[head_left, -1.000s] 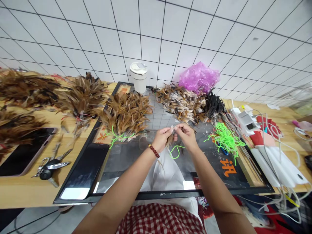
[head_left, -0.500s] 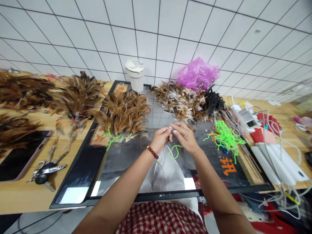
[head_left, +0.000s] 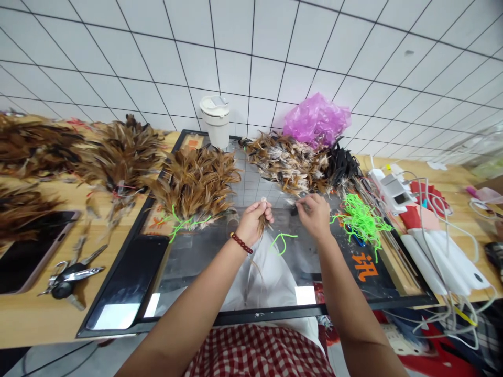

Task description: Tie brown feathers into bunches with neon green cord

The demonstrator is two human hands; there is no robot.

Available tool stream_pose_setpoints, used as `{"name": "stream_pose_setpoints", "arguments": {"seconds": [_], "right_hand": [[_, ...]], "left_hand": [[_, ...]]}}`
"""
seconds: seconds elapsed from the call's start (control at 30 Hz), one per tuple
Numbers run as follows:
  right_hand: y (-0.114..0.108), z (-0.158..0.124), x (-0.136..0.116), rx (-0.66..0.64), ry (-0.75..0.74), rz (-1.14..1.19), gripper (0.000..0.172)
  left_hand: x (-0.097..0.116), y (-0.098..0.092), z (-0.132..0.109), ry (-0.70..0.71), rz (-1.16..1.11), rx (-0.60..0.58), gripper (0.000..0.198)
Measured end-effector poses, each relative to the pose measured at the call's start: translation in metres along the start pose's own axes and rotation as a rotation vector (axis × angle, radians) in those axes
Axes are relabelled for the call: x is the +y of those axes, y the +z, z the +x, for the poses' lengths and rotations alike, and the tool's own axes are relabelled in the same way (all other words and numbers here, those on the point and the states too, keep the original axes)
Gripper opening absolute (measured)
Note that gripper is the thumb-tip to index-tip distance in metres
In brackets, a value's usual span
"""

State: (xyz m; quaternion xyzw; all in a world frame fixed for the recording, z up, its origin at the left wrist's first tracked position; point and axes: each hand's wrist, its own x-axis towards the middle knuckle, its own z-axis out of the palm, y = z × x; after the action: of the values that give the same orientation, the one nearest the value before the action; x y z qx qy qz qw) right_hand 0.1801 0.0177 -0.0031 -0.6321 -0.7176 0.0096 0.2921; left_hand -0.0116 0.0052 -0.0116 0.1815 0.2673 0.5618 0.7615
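My left hand [head_left: 253, 222], with a beaded bracelet at its wrist, is closed around a few thin brown feathers [head_left: 266, 225]. Their pale ends show at the top of the fist, and dark tips hang below it. My right hand [head_left: 315, 215] is apart from it to the right, thumb and fingers pinched together; a small dark bit shows at the fingertips, too small to name. Just beyond that hand is a heap of loose brown and white feathers [head_left: 291, 162]. Between my forearms, a bright green string [head_left: 280, 245] lies on the dark glass board [head_left: 188, 272].
Feather bunches [head_left: 196, 180] tied with green string stand at left. Behind are a white cup [head_left: 216, 123] and a pink plastic bag [head_left: 316, 120]. Green strings [head_left: 363, 220] pile at right, beside chargers and cables [head_left: 396, 191]. A phone [head_left: 129, 283] and keys [head_left: 70, 277] lie left.
My hands were together at the fingertips; now my right hand has moved away to the right, toward the loose feathers. My left hand keeps the feathers and has shifted slightly left.
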Motion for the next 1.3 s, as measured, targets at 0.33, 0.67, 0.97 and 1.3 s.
{"name": "stream_pose_setpoints", "arguments": {"seconds": [0.33, 0.67, 0.97, 1.3], "right_hand": [[0.008, -0.006, -0.033, -0.286, 0.361, 0.958, 0.028], [0.006, -0.006, -0.045, -0.355, 0.472, 1.137, 0.028], [0.008, -0.009, -0.043, -0.202, 0.340, 0.972, 0.025], [0.026, -0.023, -0.060, -0.037, 0.227, 0.734, 0.021]], "left_hand": [[-0.002, 0.003, -0.002, 0.039, 0.087, 0.114, 0.022], [-0.003, 0.007, -0.003, 0.023, 0.160, 0.119, 0.019], [-0.003, 0.003, 0.000, 0.034, 0.136, 0.123, 0.022], [-0.005, 0.008, -0.004, 0.047, 0.200, 0.014, 0.021]]}}
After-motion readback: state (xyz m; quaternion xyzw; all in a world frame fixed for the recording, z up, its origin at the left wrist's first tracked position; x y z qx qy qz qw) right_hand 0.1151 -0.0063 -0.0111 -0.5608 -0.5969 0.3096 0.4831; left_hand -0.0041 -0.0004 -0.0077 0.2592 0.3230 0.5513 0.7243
